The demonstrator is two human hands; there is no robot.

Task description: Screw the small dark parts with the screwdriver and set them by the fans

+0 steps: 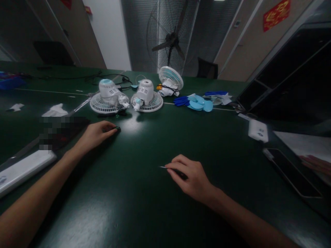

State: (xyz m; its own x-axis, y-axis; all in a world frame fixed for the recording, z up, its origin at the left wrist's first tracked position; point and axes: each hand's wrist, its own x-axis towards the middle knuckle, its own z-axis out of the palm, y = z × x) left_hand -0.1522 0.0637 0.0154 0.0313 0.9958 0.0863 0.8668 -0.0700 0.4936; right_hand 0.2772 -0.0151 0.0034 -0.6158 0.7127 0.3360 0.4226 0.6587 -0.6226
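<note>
My left hand (97, 133) rests on the dark green table (144, 206) with its fingertips pinched on a small dark object (117, 128). My right hand (192, 177) lies nearer the front, closed round a thin screwdriver (172, 169) whose metal tip points left. Beyond my left hand lie two small white desk fans face down, one (108, 96) with a light blue cap and one (146, 95) beside it. A third small fan (170, 81) stands tilted behind them.
Light blue fan blades (199, 103) and blue gloves (181, 100) lie right of the fans. A white cloth (55, 111) and a white bar (23, 170) lie at left. A white device (258, 130) and a dark phone (291, 172) lie at right. A large pedestal fan (170, 38) stands behind.
</note>
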